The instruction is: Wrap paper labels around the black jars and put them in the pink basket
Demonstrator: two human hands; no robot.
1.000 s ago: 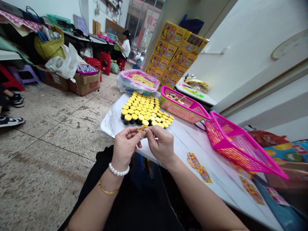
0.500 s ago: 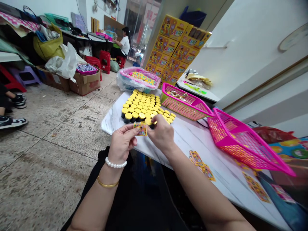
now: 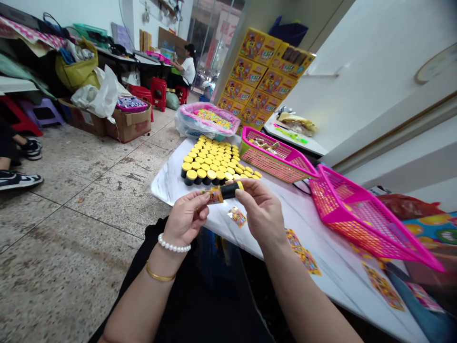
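Observation:
My left hand [image 3: 188, 214] pinches a small yellow printed sleeve or wrapper [image 3: 214, 195] between thumb and fingers. My right hand [image 3: 264, 209] grips a small black jar with a yellow lid [image 3: 231, 189], tilted on its side. The jar's black end meets the right end of the sleeve; whether it is inside cannot be made out. Just beyond the hands stand several rows of like black jars with yellow lids [image 3: 210, 162] on the white marbled table [image 3: 166, 183]. Below the held jar, a loose printed wrapper [image 3: 237, 216] lies on the table.
More printed wrappers [image 3: 303, 252] lie right of my forearm. Pink baskets [image 3: 357, 205] line the table's right side. A plastic-lined basin of colourful pieces [image 3: 210, 119] stands at the back, before stacked yellow boxes [image 3: 253, 71]. A person [image 3: 187, 69] sits far off.
My right hand has drawn back from near the jar rows and now holds a black jar against the sleeve. A loose wrapper now shows on the table. My left hand keeps its pinch.

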